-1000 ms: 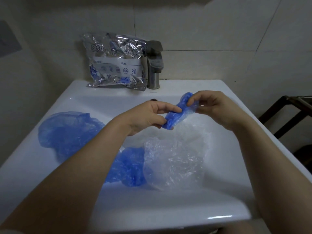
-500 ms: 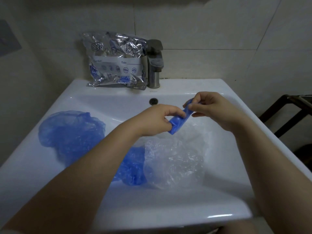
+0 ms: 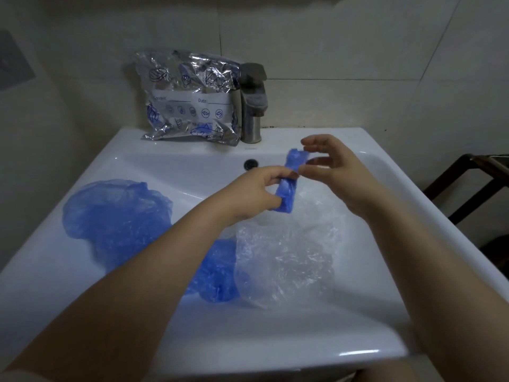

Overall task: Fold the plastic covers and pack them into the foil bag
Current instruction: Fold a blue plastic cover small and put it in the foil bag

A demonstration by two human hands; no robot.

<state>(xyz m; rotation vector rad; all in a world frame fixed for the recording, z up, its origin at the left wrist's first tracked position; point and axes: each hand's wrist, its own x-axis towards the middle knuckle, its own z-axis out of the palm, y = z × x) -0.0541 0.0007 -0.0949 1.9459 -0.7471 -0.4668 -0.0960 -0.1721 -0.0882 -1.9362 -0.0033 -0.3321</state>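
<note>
The left forearm hides part of a crumpled blue plastic cover [image 3: 217, 274] in the white ceramic sink [image 3: 275, 343] (beside a clear plastic cover [image 3: 286, 260]). The left hand [image 3: 253, 194] pinches a folded blue plastic strip [image 3: 289, 183] above the basin; the right hand [image 3: 336, 172] is loosely spread, fingertips [image 3: 308, 168] at the strip's upper end. The crinkled silver foil bag [image 3: 190, 100] leans beside the metal tap [image 3: 252, 103].

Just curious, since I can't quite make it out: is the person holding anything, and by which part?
Yes: a folded blue cover, pinched near its middle by the left hand. The right hand is open at its top end.

Blue cover [image 3: 214, 274] partly under forearm [image 3: 154, 271]
</note>
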